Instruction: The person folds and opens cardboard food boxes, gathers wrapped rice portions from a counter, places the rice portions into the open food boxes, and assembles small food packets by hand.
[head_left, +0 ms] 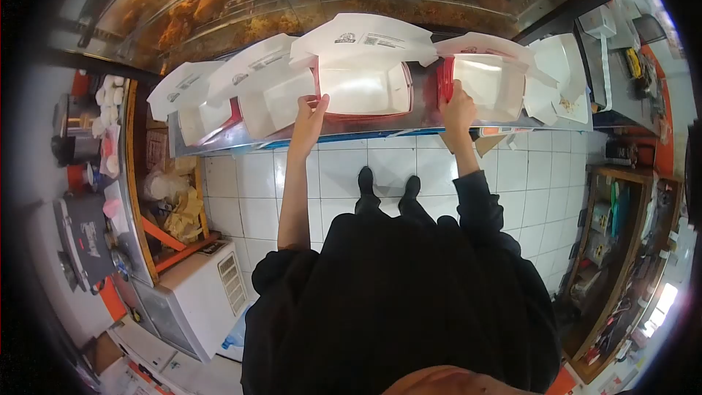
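Several open cardboard takeaway boxes, white inside and red outside, stand in a row on the metal counter with their printed lids folded back. My left hand (309, 118) has its fingers closed at the front left corner of the middle takeaway box (365, 89). My right hand (459, 108) pinches the left wall of the right takeaway box (493, 89), beside a red side panel. Left of my left hand are another takeaway box (274, 106) and the leftmost takeaway box (201, 121). The insides of the boxes by my hands show no food.
Behind the counter (424, 113) is a glass-fronted display case (270, 0) with browned food inside. An open white box (567, 77) with crumbs sits at the right end. Wooden shelves (610, 249) stand at right, a white appliance (194, 292) at lower left. White floor tiles lie below.
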A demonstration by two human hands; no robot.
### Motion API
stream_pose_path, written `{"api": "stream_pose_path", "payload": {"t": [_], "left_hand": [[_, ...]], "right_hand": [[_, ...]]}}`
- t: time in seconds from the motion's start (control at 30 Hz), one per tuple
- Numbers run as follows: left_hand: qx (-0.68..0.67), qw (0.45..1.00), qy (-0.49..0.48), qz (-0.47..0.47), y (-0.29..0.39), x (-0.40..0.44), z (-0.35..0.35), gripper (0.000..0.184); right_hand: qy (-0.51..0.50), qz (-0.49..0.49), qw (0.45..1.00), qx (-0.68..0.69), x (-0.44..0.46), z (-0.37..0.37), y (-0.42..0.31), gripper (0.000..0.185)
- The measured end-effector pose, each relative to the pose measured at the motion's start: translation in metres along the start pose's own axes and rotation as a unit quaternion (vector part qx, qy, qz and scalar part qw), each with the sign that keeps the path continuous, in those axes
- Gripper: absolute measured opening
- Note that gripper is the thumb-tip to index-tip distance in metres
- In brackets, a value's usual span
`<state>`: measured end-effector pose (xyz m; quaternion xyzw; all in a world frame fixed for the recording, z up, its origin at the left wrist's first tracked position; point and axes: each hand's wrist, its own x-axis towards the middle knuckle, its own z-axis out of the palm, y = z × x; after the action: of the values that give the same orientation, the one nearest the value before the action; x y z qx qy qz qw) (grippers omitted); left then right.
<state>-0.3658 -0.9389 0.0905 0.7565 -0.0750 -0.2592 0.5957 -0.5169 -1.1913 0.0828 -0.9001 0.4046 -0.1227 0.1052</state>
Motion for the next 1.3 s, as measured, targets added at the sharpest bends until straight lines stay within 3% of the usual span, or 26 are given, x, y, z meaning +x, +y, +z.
{"api": "stream_pose_path", "payload": {"t": [0.07, 0.17, 0.2, 0.23, 0.27, 0.3, 0.33, 0.37, 0.4, 0.5, 0.53, 0.57, 0.7, 0.77, 0.8, 0.87, 0.9, 1.07, 1.13, 1.2, 1.23, 1.3], "left_hand": [[-0.048, 0.999, -0.020, 0.013, -0.007, 0.007, -0.001, 0.046], [-0.104, 0.994, 0.016, -0.036, -0.004, 0.005, 0.005, 0.041], [0.017, 0.991, 0.109, 0.070, -0.012, 0.008, 0.008, 0.039], [0.136, 0.955, 0.196, 0.177, -0.020, 0.009, 0.013, 0.037], [0.228, 0.930, 0.200, 0.208, -0.031, 0.013, 0.009, 0.036], [0.228, 0.933, 0.184, 0.211, -0.032, 0.012, 0.010, 0.036], [0.061, 0.988, 0.096, 0.105, -0.030, 0.010, 0.012, 0.035], [-0.107, 0.994, 0.003, -0.010, -0.027, 0.008, 0.013, 0.034], [-0.143, 0.986, -0.031, -0.074, -0.021, 0.008, 0.013, 0.037], [-0.160, 0.973, -0.084, -0.144, -0.004, 0.013, 0.023, 0.044], [-0.158, 0.976, -0.097, -0.116, -0.001, 0.015, 0.028, 0.057], [-0.152, 0.977, -0.107, -0.108, 0.002, 0.018, 0.033, 0.057], [-0.089, 0.977, -0.074, -0.178, 0.027, 0.025, 0.062, 0.073], [-0.046, 0.978, -0.056, -0.193, 0.031, 0.024, 0.084, 0.057], [0.064, 0.992, -0.090, -0.063, -0.008, 0.035, 0.068, 0.053], [0.090, 0.994, -0.054, -0.044, -0.038, 0.056, 0.059, 0.042], [0.014, 0.986, 0.011, -0.163, -0.035, 0.054, 0.063, 0.036], [0.017, 0.996, 0.036, -0.077, -0.040, 0.075, 0.047, 0.032], [0.277, 0.958, 0.063, 0.041, -0.036, 0.037, 0.044, 0.031], [0.379, 0.914, 0.134, 0.043, -0.026, 0.032, 0.040, 0.036], [0.227, 0.951, 0.206, -0.047, -0.031, 0.036, 0.034, 0.043], [0.096, 0.982, 0.119, -0.112, 0.019, -0.019, 0.089, 0.048]], "right_hand": [[0.010, -0.013, 1.000, 0.015, -0.002, -0.005, 0.001, 0.036], [0.083, -0.024, 0.991, 0.106, -0.018, -0.068, -0.008, 0.035], [0.098, -0.046, 0.985, 0.135, -0.025, -0.089, -0.008, 0.035], [0.114, -0.066, 0.978, 0.164, -0.033, -0.107, -0.007, 0.035], [0.102, -0.020, 0.974, 0.203, -0.042, -0.122, -0.005, 0.036], [0.092, 0.025, 0.966, 0.241, -0.052, -0.136, -0.001, 0.036], [0.087, 0.059, 0.968, 0.228, -0.061, -0.150, 0.005, 0.037], [0.094, 0.070, 0.968, 0.221, -0.073, -0.160, 0.013, 0.037], [0.094, 0.093, 0.964, 0.229, -0.082, -0.169, 0.022, 0.036], [0.121, 0.142, 0.952, 0.241, -0.100, -0.193, 0.050, 0.034], [0.131, 0.155, 0.946, 0.253, -0.104, -0.200, 0.065, 0.033], [0.142, 0.166, 0.939, 0.267, -0.109, -0.205, 0.078, 0.032], [0.204, 0.187, 0.904, 0.327, -0.123, -0.229, 0.138, 0.032], [0.209, 0.201, 0.899, 0.328, -0.132, -0.241, 0.181, 0.033], [0.210, 0.210, 0.910, 0.290, -0.139, -0.244, 0.206, 0.033], [0.217, 0.210, 0.920, 0.249, -0.141, -0.256, 0.257, 0.034], [0.229, 0.221, 0.915, 0.248, -0.146, -0.262, 0.279, 0.034], [0.276, 0.275, 0.868, 0.309, -0.164, -0.279, 0.388, 0.039], [0.273, 0.276, 0.870, 0.304, -0.162, -0.289, 0.419, 0.040], [0.301, 0.273, 0.859, 0.310, -0.159, -0.291, 0.449, 0.041], [0.282, 0.262, 0.866, 0.319, -0.157, -0.294, 0.463, 0.041], [0.289, 0.279, 0.873, 0.276, -0.148, -0.296, 0.485, 0.042]]}}
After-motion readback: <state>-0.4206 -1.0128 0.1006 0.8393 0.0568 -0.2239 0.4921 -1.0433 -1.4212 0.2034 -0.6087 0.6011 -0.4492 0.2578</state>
